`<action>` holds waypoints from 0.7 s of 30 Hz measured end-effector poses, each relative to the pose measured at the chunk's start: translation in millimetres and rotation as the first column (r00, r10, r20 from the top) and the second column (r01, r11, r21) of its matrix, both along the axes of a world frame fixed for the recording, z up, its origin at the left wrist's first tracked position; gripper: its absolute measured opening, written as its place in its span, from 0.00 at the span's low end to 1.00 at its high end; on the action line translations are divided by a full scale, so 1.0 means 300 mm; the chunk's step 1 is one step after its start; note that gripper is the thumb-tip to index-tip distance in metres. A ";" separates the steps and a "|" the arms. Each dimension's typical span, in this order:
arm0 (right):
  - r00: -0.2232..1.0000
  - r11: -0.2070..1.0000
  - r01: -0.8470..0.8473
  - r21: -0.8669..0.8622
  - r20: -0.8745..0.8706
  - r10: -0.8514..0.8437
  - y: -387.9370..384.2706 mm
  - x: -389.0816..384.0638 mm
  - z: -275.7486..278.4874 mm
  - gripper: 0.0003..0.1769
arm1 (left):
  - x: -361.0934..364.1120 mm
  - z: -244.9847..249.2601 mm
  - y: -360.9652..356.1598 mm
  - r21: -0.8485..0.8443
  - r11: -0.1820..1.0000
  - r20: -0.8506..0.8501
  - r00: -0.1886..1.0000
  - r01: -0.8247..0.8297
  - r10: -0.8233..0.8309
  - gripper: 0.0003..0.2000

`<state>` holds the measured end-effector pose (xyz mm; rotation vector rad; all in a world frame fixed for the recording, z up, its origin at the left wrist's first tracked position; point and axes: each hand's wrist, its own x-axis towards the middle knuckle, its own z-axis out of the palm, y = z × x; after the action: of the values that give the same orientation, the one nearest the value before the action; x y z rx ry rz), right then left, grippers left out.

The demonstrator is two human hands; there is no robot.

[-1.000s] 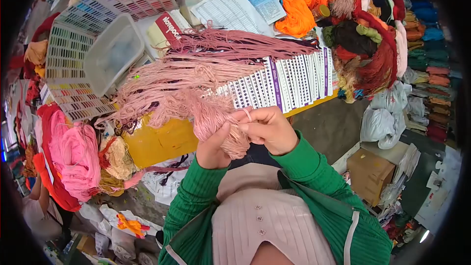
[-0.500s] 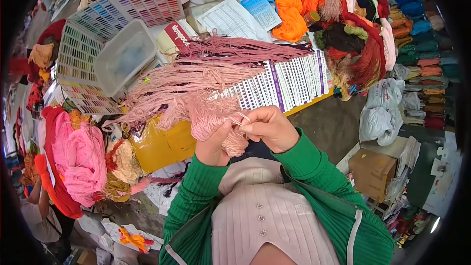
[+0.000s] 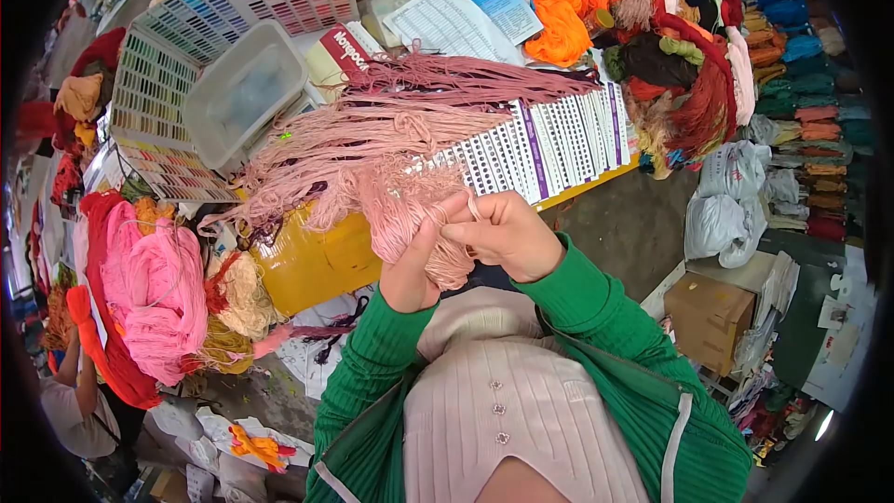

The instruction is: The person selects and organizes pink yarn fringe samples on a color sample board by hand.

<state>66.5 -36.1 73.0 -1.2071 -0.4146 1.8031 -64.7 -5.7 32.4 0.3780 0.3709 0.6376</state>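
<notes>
A looped hank of pale pink thread hangs at the table's near edge, gripped by my left hand with the thumb pressed up against it. My right hand is beside it, fingers pinched on a few pink strands drawn out from the hank. The fingertips of both hands nearly meet. Beyond them, long pink skeins lie spread across the table, with darker mauve skeins behind. White punched thread cards with purple stripes overlap to the right of the skeins.
A color sample board stands at the back left, near a clear plastic tub. A red notebook and printed sheets lie behind the skeins. Orange yarn is at back right. Bright pink yarn hangs left. A cardboard box stands right.
My fingers have shifted slightly on the pink strands, and the right hand's fingers are curled closer to the left. The camera view has moved a little. The hank stays in my left hand.
</notes>
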 end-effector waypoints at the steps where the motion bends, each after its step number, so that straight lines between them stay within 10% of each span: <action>1: 1.000 1.000 0.020 0.014 0.001 -0.020 0.001 -0.009 -0.016 0.07 | -0.003 0.000 0.000 -0.003 1.000 -0.003 1.000 0.003 -0.003 0.21; 11: 0.948 0.939 0.310 0.153 0.033 -0.318 -0.023 -0.019 -0.103 0.03 | 0.030 -0.048 0.023 -0.046 0.996 -0.053 0.996 -0.072 0.069 0.15; 15: 0.818 0.959 0.280 0.035 -0.533 -0.219 -0.031 0.122 -0.132 0.01 | 0.088 -0.065 0.075 -0.140 0.988 -0.019 0.998 -0.066 0.063 0.12; 17: 0.947 0.967 0.245 0.072 -0.230 -0.223 -0.039 0.237 -0.182 0.02 | 0.067 -0.184 0.116 -0.330 0.943 0.358 0.920 -0.036 0.160 0.09; 19: 0.835 0.892 0.099 0.441 0.451 -0.315 -0.021 0.421 -0.247 0.03 | -0.018 -0.350 0.184 -0.462 0.884 0.613 0.745 0.068 0.263 0.08; 21: 0.897 0.868 0.431 0.248 -0.015 -0.441 0.004 0.630 -0.230 0.06 | -0.099 -0.562 0.185 -0.453 0.891 0.652 0.690 0.024 0.313 0.09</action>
<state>255.4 -34.9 3.9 -1.0635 -0.3426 1.2967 -94.3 49.8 -136.1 -0.3521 -0.2256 0.7900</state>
